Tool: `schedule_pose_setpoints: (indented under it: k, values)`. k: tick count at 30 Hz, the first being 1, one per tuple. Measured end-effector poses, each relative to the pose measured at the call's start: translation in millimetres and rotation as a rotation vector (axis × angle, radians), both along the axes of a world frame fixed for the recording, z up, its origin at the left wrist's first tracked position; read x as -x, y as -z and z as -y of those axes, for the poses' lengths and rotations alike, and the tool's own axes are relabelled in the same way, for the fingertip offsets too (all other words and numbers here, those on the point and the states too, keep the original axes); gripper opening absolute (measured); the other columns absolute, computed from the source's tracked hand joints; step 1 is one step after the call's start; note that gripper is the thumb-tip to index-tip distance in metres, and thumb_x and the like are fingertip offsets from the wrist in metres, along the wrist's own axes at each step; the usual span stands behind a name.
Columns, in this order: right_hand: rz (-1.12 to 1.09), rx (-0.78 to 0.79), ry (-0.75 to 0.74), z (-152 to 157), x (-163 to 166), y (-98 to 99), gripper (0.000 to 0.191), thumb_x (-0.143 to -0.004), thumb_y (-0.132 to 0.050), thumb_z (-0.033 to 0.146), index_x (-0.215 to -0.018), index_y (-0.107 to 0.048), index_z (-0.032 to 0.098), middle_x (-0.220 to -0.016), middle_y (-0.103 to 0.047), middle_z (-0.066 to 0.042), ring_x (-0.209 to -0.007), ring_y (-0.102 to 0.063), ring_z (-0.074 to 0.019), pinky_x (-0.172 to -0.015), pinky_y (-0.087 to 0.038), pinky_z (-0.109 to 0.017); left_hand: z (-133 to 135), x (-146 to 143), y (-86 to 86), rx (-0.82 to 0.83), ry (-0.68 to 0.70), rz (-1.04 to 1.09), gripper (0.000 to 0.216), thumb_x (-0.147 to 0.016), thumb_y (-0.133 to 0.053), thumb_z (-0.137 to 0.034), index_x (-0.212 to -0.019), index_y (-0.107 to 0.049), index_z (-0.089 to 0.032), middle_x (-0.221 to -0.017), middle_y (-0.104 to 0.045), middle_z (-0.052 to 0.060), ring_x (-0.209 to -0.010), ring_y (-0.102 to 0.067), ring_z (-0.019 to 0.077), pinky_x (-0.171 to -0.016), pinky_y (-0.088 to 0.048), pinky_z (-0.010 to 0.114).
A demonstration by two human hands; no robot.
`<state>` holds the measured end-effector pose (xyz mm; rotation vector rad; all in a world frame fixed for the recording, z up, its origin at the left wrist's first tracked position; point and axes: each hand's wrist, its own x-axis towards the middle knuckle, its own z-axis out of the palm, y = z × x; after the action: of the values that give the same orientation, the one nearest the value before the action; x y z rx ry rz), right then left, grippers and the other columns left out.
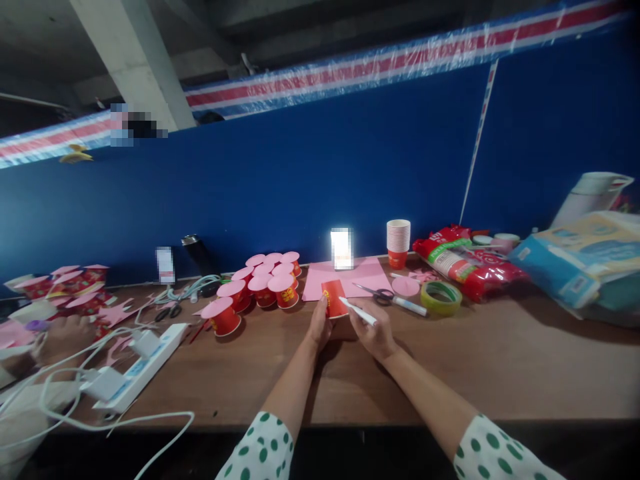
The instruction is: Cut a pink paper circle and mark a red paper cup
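Observation:
A red paper cup (333, 298) with yellow print is tipped on its side in front of me, and my left hand (320, 322) is closed around its left side. In my right hand (375, 331) is a white marker pen (361, 313), its tip at the cup's right side. Pink paper sheets (370, 270) lie just behind the cup. Right of them are scissors (381, 294) with dark handles, a second white marker (410, 307), a pink paper disc (405, 286) and a roll of yellow-green tape (441, 299).
Several upside-down red cups topped with pink discs (261, 280) stand to the left. A stack of paper cups (398, 243) and a red plastic package (470, 263) sit at right. A power strip (145, 370) with cables lies left, near another person's hand (65, 340). A lit phone (342, 249) leans behind.

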<state>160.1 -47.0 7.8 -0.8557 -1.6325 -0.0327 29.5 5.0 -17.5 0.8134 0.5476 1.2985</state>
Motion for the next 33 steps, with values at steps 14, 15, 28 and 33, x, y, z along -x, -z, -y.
schedule_pose_setpoints:
  k: [14,15,28,33]
  values:
    - [0.001,-0.018,-0.002,-1.8,-0.1,2.0,0.017,-0.086,-0.047,0.019,-0.096,-0.061,0.017,-0.089,-0.068,-0.009,-0.084,-0.063,-0.0185,-0.077,-0.051,-0.032,0.2,0.7,1.6,-0.039,-0.006,-0.043,0.043,-0.077,-0.056,-0.047,-0.103,-0.058,-0.013,-0.099,-0.065,0.011,-0.088,-0.062,0.0215,-0.086,-0.043,0.037]
    - [-0.001,-0.022,-0.002,-2.0,-0.2,2.1,0.017,-0.086,-0.047,0.019,-0.096,-0.061,0.017,-0.089,-0.068,-0.009,-0.084,-0.063,-0.0184,-0.077,-0.051,-0.032,0.7,0.6,1.4,-0.043,-0.005,-0.042,0.044,-0.076,-0.057,-0.047,-0.104,-0.058,-0.013,-0.100,-0.065,0.011,-0.090,-0.061,0.0220,-0.087,-0.042,0.037]
    - [0.007,-0.029,0.019,-1.5,-0.8,-1.4,0.017,-0.087,-0.045,0.020,-0.096,-0.060,0.018,-0.087,-0.068,-0.008,-0.081,-0.063,-0.0176,-0.075,-0.052,-0.031,0.0,-0.6,0.5,-0.030,-0.055,-0.055,0.044,-0.070,-0.064,-0.044,-0.104,-0.057,-0.016,-0.097,-0.065,0.007,-0.087,-0.062,0.0199,-0.085,-0.043,0.035]
    - [0.007,-0.038,0.039,-2.7,-1.9,-1.1,0.018,-0.087,-0.046,0.021,-0.097,-0.060,0.017,-0.088,-0.068,-0.008,-0.082,-0.064,-0.0182,-0.076,-0.052,-0.031,3.3,-1.2,-2.6,-0.047,-0.037,-0.061,0.039,-0.071,-0.065,-0.041,-0.102,-0.057,-0.018,-0.098,-0.065,0.005,-0.086,-0.061,0.0180,-0.084,-0.043,0.034]
